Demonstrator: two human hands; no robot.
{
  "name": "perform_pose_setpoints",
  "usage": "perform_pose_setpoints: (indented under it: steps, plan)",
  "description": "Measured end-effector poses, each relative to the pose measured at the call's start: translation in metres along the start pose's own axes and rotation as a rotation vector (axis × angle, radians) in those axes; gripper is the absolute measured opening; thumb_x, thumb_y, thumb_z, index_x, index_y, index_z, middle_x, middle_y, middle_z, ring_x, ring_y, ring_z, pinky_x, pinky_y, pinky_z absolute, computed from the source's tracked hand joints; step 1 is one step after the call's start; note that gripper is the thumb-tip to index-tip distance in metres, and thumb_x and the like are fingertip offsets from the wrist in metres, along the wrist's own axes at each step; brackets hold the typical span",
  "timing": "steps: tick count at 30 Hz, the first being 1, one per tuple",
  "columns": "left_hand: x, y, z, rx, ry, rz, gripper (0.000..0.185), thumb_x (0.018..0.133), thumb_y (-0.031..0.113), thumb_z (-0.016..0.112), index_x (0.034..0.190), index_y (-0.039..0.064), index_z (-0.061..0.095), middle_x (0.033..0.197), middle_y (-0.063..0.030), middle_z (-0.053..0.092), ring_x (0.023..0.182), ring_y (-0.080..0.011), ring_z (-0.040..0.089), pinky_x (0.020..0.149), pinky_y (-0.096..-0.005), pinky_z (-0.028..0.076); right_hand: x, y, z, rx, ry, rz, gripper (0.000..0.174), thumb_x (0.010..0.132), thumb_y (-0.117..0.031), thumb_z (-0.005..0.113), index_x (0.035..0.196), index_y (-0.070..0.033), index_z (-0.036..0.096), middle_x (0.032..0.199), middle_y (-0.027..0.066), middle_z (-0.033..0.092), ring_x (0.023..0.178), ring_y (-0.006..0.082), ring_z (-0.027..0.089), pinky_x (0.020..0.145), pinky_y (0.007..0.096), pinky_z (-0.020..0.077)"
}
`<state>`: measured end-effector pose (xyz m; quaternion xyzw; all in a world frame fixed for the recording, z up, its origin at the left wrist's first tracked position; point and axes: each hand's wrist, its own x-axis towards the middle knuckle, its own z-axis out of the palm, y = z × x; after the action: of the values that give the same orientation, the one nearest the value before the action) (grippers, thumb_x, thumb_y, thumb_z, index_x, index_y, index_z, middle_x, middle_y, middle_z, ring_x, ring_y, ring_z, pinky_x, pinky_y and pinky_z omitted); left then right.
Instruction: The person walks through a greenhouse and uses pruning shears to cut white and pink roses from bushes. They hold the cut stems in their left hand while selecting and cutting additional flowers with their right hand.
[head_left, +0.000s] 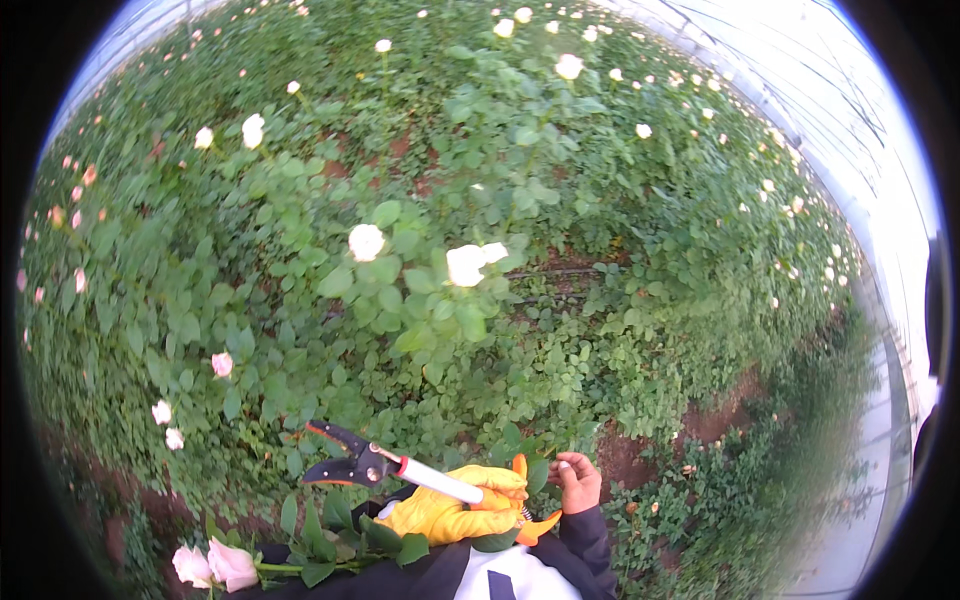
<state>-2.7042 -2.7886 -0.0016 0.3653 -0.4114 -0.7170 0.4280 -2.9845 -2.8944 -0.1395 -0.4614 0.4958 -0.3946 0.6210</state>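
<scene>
My left hand (431, 514), in a yellow glove, is closed around long-handled pruning shears (442, 481). Their black blades point left and stand apart; the shaft is white, and the orange handles with a spring jut out on the right. Pale pink cut roses (232, 564) lie with their leafy stem along my left forearm, running towards the glove; whether the glove grips the stem too is hidden. My bare right hand (577, 484) is just right of the handles, fingers curled and thumb against them, beside a green leaf (537, 475). I cannot tell whether it pinches a thin stem.
Dense rose bushes (405, 300) spread ahead, with white blooms (367, 242) standing tall in the middle. Bare soil (626, 457) shows right of my right hand. More low plants (675, 517) grow there. Greenhouse film (847, 97) borders the right side.
</scene>
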Motion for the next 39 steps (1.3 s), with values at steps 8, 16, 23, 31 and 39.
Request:
perform_pose_setpoints:
  steps: [8, 16, 23, 31, 39]
  plan:
    - [0.044, -0.005, 0.031, 0.047, -0.028, -0.046, 0.076, 0.09, 0.04, 0.083, 0.142, -0.007, 0.055, 0.137, -0.0184, 0.065, 0.13, -0.0247, 0.061, 0.112, -0.0391, 0.047, 0.01, 0.015, -0.039, 0.024, 0.001, 0.002, 0.018, 0.103, -0.006, 0.061, 0.118, 0.002, 0.066, 0.099, 0.0101, 0.073, 0.084, 0.0182, 0.073, 0.079, 0.033, 0.0612]
    - [0.131, -0.016, 0.095, 0.17, -0.072, -0.049, 0.048, 0.093, 0.024, 0.075, 0.125, -0.01, 0.065, 0.126, -0.0168, 0.069, 0.114, -0.022, 0.066, 0.1, -0.0344, 0.052, 0.029, 0.015, -0.131, 0.109, 0.064, 0.048, 0.016, 0.104, -0.007, 0.061, 0.117, 0.0, 0.067, 0.099, 0.0065, 0.073, 0.084, 0.0144, 0.071, 0.075, 0.0311, 0.0602]
    - [0.184, -0.035, 0.155, 0.173, -0.023, -0.054, 0.057, 0.092, 0.017, 0.082, 0.139, 0.0, 0.057, 0.14, -0.0156, 0.061, 0.128, -0.025, 0.062, 0.107, -0.0405, 0.052, 0.045, 0.011, -0.225, 0.163, 0.111, 0.096, 0.014, 0.103, -0.001, 0.058, 0.115, 0.002, 0.067, 0.097, 0.0082, 0.072, 0.083, 0.0153, 0.07, 0.077, 0.0305, 0.06]
    - [0.239, -0.035, 0.199, 0.306, -0.078, -0.072, 0.055, 0.092, 0.019, 0.082, 0.138, 0.001, 0.058, 0.14, -0.0153, 0.062, 0.127, -0.0248, 0.063, 0.105, -0.0404, 0.053, 0.055, 0.0, -0.298, 0.154, 0.134, 0.084, 0.015, 0.105, -0.002, 0.058, 0.117, 0.002, 0.066, 0.097, 0.0083, 0.072, 0.084, 0.0156, 0.07, 0.077, 0.0309, 0.0603]
    - [0.287, -0.036, 0.23, 0.348, -0.189, -0.047, 0.065, 0.089, 0.033, 0.086, 0.139, 0.0, 0.061, 0.136, -0.019, 0.064, 0.126, -0.0313, 0.062, 0.108, -0.0434, 0.049, 0.043, -0.014, -0.339, 0.219, 0.212, 0.053, 0.016, 0.104, -0.003, 0.058, 0.118, 0.002, 0.066, 0.099, 0.0081, 0.072, 0.085, 0.0161, 0.07, 0.079, 0.0315, 0.0598]
